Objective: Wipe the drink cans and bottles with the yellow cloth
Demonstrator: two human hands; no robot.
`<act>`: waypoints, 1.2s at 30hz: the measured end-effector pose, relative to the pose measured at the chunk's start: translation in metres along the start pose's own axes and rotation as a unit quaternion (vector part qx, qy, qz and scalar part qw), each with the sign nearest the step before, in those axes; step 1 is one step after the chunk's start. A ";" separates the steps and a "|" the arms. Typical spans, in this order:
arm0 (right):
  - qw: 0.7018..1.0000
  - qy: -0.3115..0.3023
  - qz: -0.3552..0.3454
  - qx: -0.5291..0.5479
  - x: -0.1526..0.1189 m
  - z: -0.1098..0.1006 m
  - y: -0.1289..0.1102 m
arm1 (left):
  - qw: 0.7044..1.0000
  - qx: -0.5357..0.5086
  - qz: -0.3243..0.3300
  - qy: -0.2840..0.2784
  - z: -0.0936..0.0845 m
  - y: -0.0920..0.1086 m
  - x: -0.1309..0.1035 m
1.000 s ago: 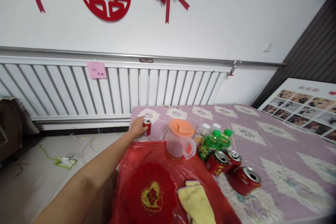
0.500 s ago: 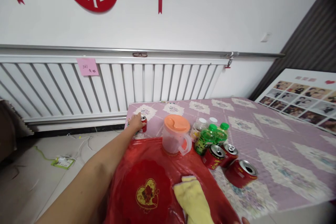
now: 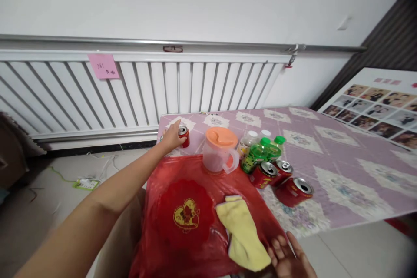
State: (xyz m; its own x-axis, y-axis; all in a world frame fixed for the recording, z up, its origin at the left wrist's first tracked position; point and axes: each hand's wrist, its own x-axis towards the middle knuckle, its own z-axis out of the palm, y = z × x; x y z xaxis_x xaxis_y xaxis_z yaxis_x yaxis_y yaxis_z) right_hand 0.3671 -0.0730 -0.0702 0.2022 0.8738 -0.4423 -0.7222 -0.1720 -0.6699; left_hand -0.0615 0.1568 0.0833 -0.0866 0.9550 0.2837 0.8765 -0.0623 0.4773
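Observation:
At the far left of the purple tablecloth, my left hand (image 3: 171, 138) reaches out, thumb in front and index finger behind a red drink can (image 3: 184, 137). It appears to grip the can's left side; the other fingers are hidden. My right hand (image 3: 291, 257), palm up with loosely curled fingers apart, is empty beside a folded yellow cloth (image 3: 243, 234). That cloth lies on a shiny red sheet (image 3: 215, 182), right of a scalloped red plate (image 3: 167, 200) with a gold heart. On the sheet's far edge stands a clear pitcher (image 3: 213, 156) with an orange lid.
Right of the pitcher cluster green-capped bottles (image 3: 256, 156), white-capped bottles (image 3: 247, 141) and several red cans (image 3: 295, 192) on the purple tablecloth (image 3: 345, 169). Behind runs a white radiator (image 3: 189, 87). A photo board (image 3: 374, 108) leans at right. Cables and a power strip (image 3: 86, 183) lie on the floor.
The view has tilted down. My left hand and the red can have shifted slightly right. My right hand has come further into view beside the yellow cloth.

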 end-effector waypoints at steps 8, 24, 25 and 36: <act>1.000 0.012 -0.021 -0.016 -0.011 0.016 0.003 | 0.972 -0.217 0.048 -0.076 -0.046 0.000 -0.095; 0.998 0.029 -0.049 -0.031 -0.014 0.034 0.013 | 0.973 -0.202 -0.004 -0.114 0.009 0.003 -0.215; 0.998 0.028 -0.050 -0.031 -0.015 0.034 0.013 | 0.973 -0.202 -0.007 -0.112 0.011 0.003 -0.217; 0.952 0.101 -0.266 -0.112 -0.020 0.075 0.002 | 0.962 -0.266 0.012 -0.061 0.033 0.003 -0.237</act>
State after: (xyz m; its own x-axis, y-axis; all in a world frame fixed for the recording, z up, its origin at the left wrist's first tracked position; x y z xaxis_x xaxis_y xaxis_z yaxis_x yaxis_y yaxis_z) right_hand 0.3120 -0.0566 -0.0185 0.6396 0.7627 -0.0958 -0.3275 0.1576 -0.9316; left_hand -0.0230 -0.0601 -0.0103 0.0148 0.9765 0.2150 0.5081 -0.1925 0.8395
